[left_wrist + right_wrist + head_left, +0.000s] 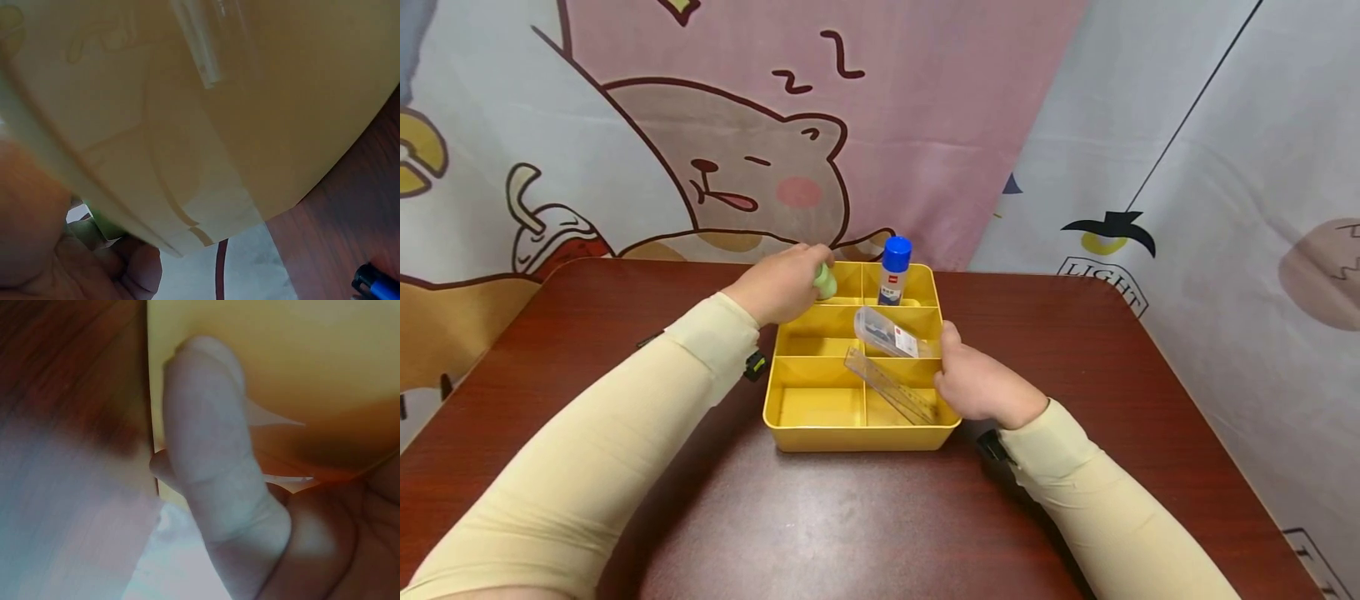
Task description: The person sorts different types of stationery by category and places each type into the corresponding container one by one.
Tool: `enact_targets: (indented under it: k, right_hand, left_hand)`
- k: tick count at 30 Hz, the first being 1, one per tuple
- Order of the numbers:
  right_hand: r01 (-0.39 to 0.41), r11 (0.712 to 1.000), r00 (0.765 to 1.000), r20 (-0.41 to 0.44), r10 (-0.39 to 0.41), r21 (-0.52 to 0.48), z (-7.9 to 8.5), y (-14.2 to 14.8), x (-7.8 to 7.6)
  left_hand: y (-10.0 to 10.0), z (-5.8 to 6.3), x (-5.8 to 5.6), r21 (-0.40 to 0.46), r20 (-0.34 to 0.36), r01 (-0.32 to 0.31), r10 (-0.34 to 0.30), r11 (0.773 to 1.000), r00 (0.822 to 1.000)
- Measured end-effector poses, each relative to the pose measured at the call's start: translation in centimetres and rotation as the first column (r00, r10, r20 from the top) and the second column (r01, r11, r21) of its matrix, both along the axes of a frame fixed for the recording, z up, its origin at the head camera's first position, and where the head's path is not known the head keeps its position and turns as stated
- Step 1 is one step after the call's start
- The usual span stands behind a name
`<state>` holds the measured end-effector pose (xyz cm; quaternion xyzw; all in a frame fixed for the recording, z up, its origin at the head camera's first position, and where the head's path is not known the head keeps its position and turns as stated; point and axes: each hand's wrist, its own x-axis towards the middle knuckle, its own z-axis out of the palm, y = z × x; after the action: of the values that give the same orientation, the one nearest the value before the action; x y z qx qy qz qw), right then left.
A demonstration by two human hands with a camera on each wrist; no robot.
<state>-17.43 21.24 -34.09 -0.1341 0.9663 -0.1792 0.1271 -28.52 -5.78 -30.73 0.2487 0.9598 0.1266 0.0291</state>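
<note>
A yellow box (865,439) with six compartments, in three rows of two, stands on a dark red-brown table (820,517). At the box's back left corner, the left hand (782,283) pinches a small light green item (826,283) just over the back left compartment; whether the item touches the box's floor cannot be told, since the hand hides part of it. The right hand (985,379) grips the box's right wall, near the middle and front rows, and the right wrist view shows a finger lying across that yellow wall.

In the box's back right compartment, a glue stick (892,271) with a blue cap stands upright, its top well above the rim. In the box's middle right compartment, a clear plastic case (887,333) with a white label lies tilted, its rounded end raised toward the left. In the box's front right compartment, a transparent ruler (889,385) slants, its upper end over the divider behind it and its lower end toward the box's front right corner.

Outside the box, a black and blue pen (384,289) lies on the table, partly cut off by the left wrist view's edge. Behind the box hangs a printed cloth (917,125) with a sleeping bear.
</note>
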Motion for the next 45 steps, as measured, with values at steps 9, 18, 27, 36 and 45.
enact_targets:
  k: [9,18,27,36,45]
  right_hand:
    - [-0.007,1.000,1.000,-0.012,0.007,-0.020,0.0,-0.1,0.1]
    - [-0.005,1.000,1.000,-0.018,0.005,-0.018,0.0,-0.1,0.1]
    - [-0.005,1.000,1.000,-0.022,0.005,-0.024,0.0,0.0,0.1]
    - [-0.001,1.000,0.999,-0.038,-0.001,-0.031,0.0,0.0,0.1]
    - [0.011,1.000,1.000,-0.004,-0.011,-0.029,0.1,-0.1,0.1]
  left_hand:
    - [0.5,-0.5,-0.2,-0.024,0.026,-0.018,0.019,1.000,0.999]
    - [0.9,-0.7,-0.4,-0.002,0.056,-0.008,0.008,1.000,0.998]
    - [1.1,-0.7,-0.7,-0.009,0.085,0.006,-0.006,1.000,0.996]
    - [1.2,-0.6,-1.4,0.007,0.125,0.013,-0.014,1.000,0.992]
    - [1.3,-0.7,-1.7,-0.008,0.170,-0.022,0.023,1.000,0.985]
